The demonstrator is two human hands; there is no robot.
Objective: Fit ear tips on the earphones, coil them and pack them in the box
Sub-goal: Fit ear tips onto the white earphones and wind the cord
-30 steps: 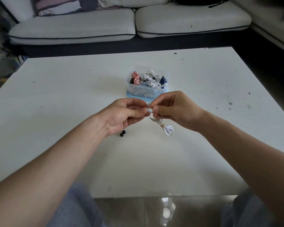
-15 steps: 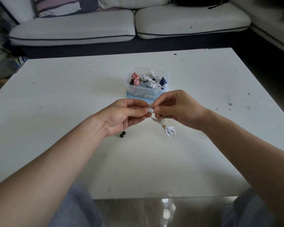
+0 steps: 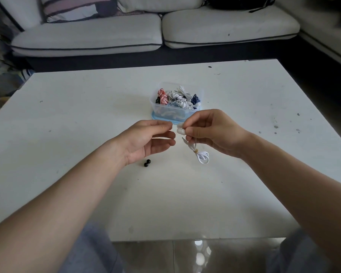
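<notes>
Right hand (image 3: 215,133) pinches white earphones (image 3: 202,157) by the buds, their tied coil dangling below it. Left hand (image 3: 148,140) hovers just beside, fingers loosely spread, holding nothing. Two black ear tips (image 3: 147,163) lie touching on the table (image 3: 67,115) by the left wrist. A clear box (image 3: 165,112) of coiled earphones stands beyond both hands, nearer the far edge.
</notes>
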